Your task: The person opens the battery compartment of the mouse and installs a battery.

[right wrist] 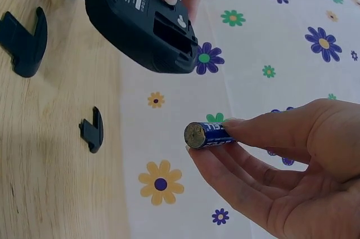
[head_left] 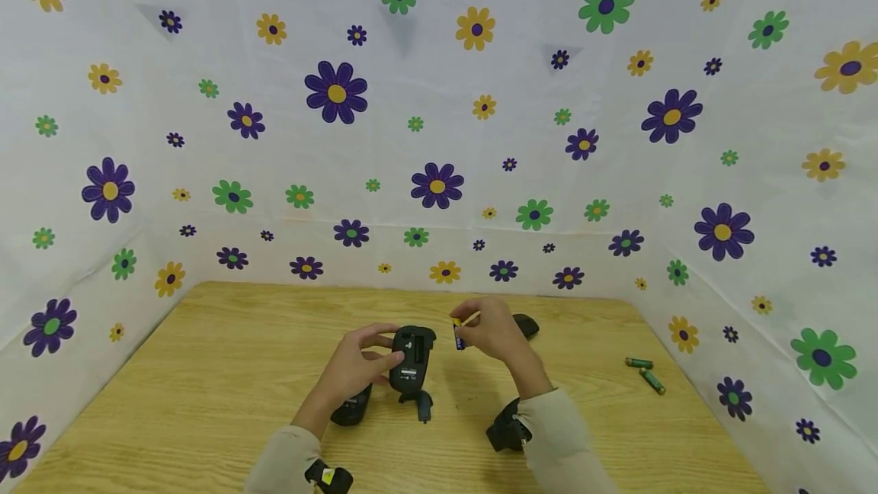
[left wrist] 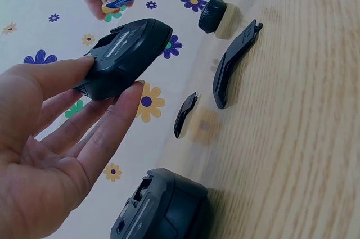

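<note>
My left hand (head_left: 353, 372) grips a black wireless mouse (head_left: 411, 360) by its sides, raised above the table with its underside facing me. A battery slot (right wrist: 171, 35) gapes in that underside, with nothing visible inside. To its right, my right hand (head_left: 494, 330) pinches a blue and yellow battery (right wrist: 208, 135) between thumb and fingertips, apart from the mouse. Another black mouse (left wrist: 160, 205) lies on the table below my left hand. Two black battery covers lie loose, a larger cover (left wrist: 239, 64) and a smaller cover (left wrist: 184, 116).
Behind my right hand stands a further black mouse (head_left: 526, 325). Two green batteries (head_left: 639, 363) lie toward the right edge of the wooden table (head_left: 226, 357). A flower-patterned white sheet (head_left: 439, 143) encloses the back and sides.
</note>
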